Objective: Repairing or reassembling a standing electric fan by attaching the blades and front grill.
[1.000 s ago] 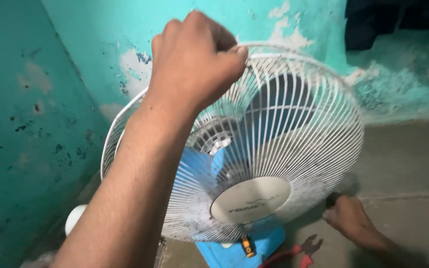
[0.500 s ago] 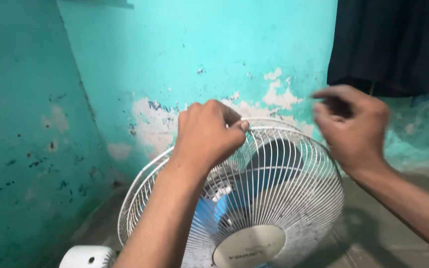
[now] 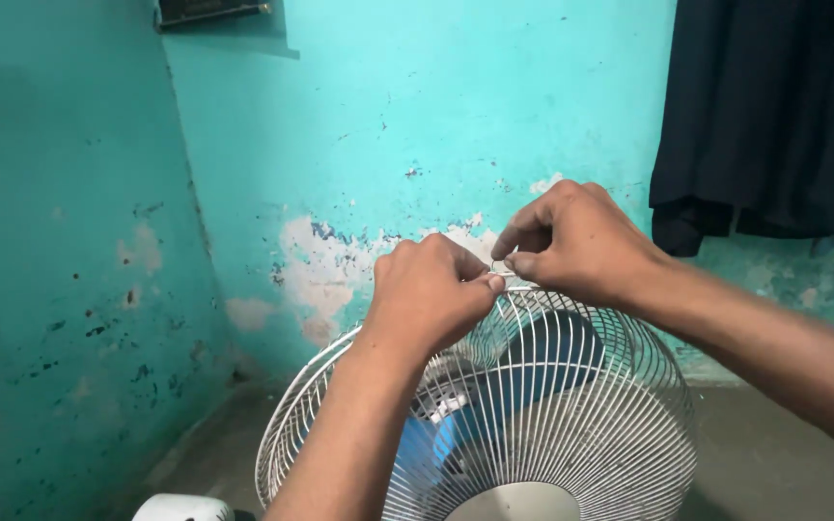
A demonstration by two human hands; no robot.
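My left hand (image 3: 429, 297) sits just left of the frame's centre, fingers curled shut, thumb and forefinger pinching the top rim of the white wire fan guard (image 3: 571, 425). My right hand (image 3: 576, 241) meets it from the right, a little higher, its fingertips (image 3: 518, 262) pressed together on the same spot of the rim; whether a small clip is caught between them I cannot tell. The two hands touch at the fingertips.

The guard fills the lower middle of the frame, its wires running out from a pale round hub (image 3: 518, 504) at the bottom edge. Behind the wires show the blue fan blades (image 3: 542, 362). A white rounded part (image 3: 183, 507) peeks in at the lower left.

Behind everything is a turquoise wall (image 3: 388, 116) with flaked paint, and a dark cloth (image 3: 774, 116) hangs in the upper right.
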